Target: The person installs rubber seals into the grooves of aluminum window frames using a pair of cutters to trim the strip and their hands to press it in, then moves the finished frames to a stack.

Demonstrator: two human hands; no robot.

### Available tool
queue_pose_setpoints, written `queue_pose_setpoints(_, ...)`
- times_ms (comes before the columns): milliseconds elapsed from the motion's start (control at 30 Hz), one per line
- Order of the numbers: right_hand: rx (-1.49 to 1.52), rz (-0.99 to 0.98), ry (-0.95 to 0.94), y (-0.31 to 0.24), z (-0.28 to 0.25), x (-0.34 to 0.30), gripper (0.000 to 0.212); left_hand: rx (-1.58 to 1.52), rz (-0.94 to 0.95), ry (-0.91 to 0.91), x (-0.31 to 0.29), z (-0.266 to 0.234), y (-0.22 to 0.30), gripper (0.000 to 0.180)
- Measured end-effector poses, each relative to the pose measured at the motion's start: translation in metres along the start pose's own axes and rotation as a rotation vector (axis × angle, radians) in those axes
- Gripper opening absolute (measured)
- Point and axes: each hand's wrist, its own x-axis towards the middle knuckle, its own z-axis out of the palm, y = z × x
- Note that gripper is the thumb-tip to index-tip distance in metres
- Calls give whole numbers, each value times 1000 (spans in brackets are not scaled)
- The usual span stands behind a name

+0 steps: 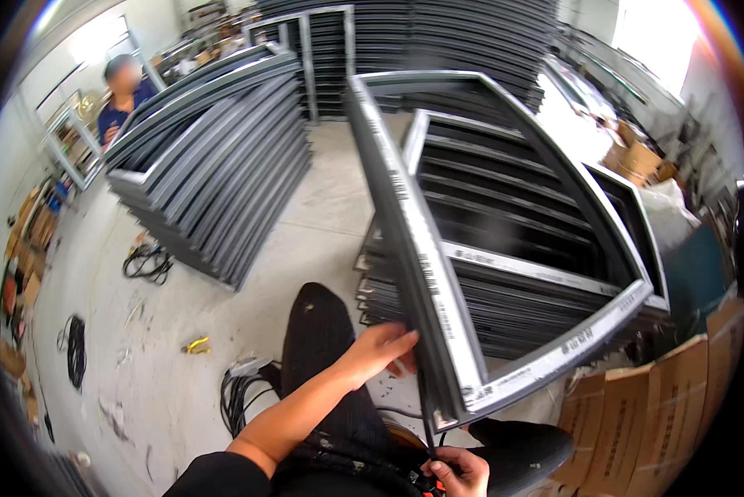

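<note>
A grey and black window frame with printed protective film leans up before me, its near corner low over my lap. My left hand is at the frame's left outer edge, thumb and fingers closed; what lies between them is hidden. A thin black strip runs down along that edge and past the near corner. Its lower part reaches my right hand, which pinches it close to my lap. Beyond the leaning frame, more such frames lie stacked.
At the left stands a tall stack of frames, with a person behind it. Yellow-handled pliers and black cable coils lie on the floor. Cardboard sheets stand at the right. More stacked frames fill the back.
</note>
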Motion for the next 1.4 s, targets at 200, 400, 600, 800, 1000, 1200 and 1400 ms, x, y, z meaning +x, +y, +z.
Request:
queue_pose_setpoints(200,-87,-9,80,-3,3,0,17,-64,-10,-43,-9,2,-16,38)
queue_pose_setpoints(400,-132,-54,113,5,3,4,17,-61,-33,-77,-26,14,-26,37)
queue_pose_setpoints(600,-825,-575,55,-28,-6,15,18,-135,-75,14,-34,26,-34,43)
queue_pose_setpoints(800,-1212,-1111,462,-124,-71,47,21,-503,-150,109,-35,41,-45,50)
queue_pose_setpoints(1000,-1439,-938,255,-172,-129,137,26,-632,-93,287,1,52,-29,51)
queue_pose_setpoints(1200,-1381,-1017,440,-149,-104,129,34,-756,-128,361,-5,54,-24,50)
queue_pose_setpoints(1400,-1339,-913,624,-122,-46,94,34,-554,-178,261,-3,3,-16,46)
